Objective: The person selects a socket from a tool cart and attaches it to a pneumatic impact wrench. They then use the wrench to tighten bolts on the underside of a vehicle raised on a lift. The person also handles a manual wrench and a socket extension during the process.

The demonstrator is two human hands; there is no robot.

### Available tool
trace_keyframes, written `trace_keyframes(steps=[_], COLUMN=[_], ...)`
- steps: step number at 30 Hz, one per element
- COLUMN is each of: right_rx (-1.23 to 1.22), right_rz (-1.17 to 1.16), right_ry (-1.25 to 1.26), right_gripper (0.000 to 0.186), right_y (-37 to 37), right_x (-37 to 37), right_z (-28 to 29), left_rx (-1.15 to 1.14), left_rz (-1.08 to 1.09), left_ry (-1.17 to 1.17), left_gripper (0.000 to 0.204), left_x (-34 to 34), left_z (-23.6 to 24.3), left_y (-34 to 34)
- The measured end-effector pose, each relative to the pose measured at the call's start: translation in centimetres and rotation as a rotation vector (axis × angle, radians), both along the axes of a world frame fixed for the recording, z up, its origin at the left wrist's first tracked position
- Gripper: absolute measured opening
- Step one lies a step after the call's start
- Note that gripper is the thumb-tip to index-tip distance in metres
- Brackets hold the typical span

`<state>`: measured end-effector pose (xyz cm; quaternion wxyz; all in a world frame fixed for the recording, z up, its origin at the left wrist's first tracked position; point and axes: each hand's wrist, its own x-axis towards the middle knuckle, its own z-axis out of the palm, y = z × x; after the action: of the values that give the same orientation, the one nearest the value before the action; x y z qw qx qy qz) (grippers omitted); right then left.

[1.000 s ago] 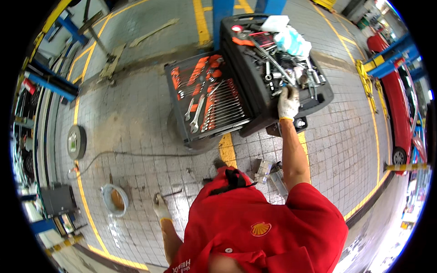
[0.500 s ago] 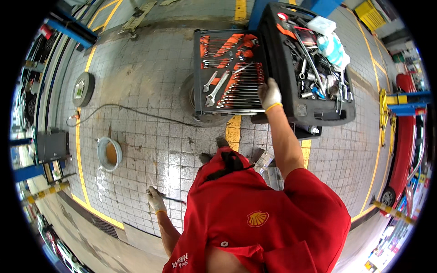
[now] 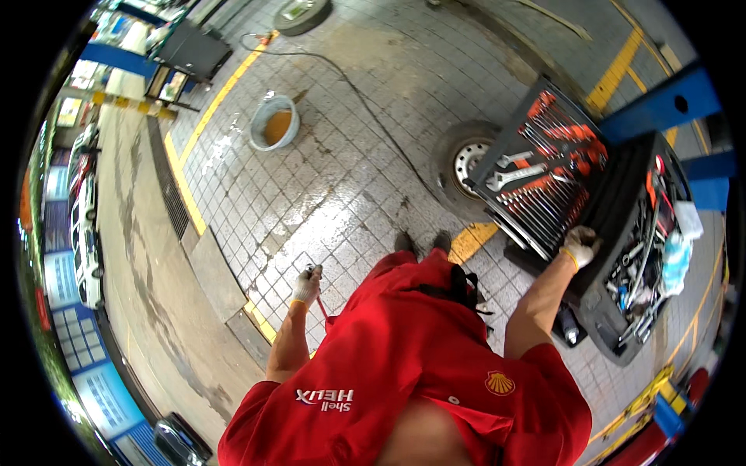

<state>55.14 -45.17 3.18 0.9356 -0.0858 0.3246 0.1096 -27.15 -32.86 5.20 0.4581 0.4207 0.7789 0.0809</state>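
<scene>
In my left hand (image 3: 307, 286), held low over the tiled floor, is a slim tool with a dark metal head; its thin shaft (image 3: 322, 305) shows beside my wrist. My right hand (image 3: 581, 245) has curled fingers at the place where the pulled-out tool drawer (image 3: 505, 225) meets the tool cart (image 3: 602, 307). Whatever its fingertips grip is hidden. Orange-and-black inserts in the drawer hold a row of combination wrenches (image 3: 544, 210), with adjustable wrenches (image 3: 513, 177) beside them. Sockets, ratchets and other loose tools (image 3: 641, 272) fill the cart's top tray.
A wheel (image 3: 466, 163) lies partly under the drawer; another tyre (image 3: 301, 17) lies farther off. A bucket of brown liquid (image 3: 275, 124) stands at left, and a hose (image 3: 365, 101) crosses the floor. Blue lift posts (image 3: 668, 101) rise beyond the cart. A spray can (image 3: 569, 326) sits below it.
My view has swung to the left, so the cart and drawer appear farther right and tilted. My right hand stays by the drawer, and my left still holds the tool.
</scene>
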Motion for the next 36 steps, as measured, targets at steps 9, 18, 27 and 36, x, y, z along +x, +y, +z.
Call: trace_keyframes(steps=[9,18,27,36], right_rx=[0.051,-0.389,-0.137,-1.657], right_rz=[0.477,0.414,1.042,1.921], right_ry=[-0.279,-0.490,-0.270,-1.514], right_gripper=[0.046,0.043,0.022,0.073], right_y=[1.3,9.4,18.8,22.3], right_x=[-6.2,-14.5,-25.7,-30.3], right_z=[1.3,4.4,7.5,4.3], left_rx=[0.031,-0.022,-0.029,0.027], left_rz=[-0.186,-0.137,-0.220,-0.236], left_ry=[0.024,-0.255,-0.111,0.062], left_gripper=[0.053,0.042,0.049,0.055], left_x=[1.4,7.3,0.5,1.3], left_z=[-1.8,-0.7,-4.4,0.4], left_y=[2.3,6.0,2.3,-1.5])
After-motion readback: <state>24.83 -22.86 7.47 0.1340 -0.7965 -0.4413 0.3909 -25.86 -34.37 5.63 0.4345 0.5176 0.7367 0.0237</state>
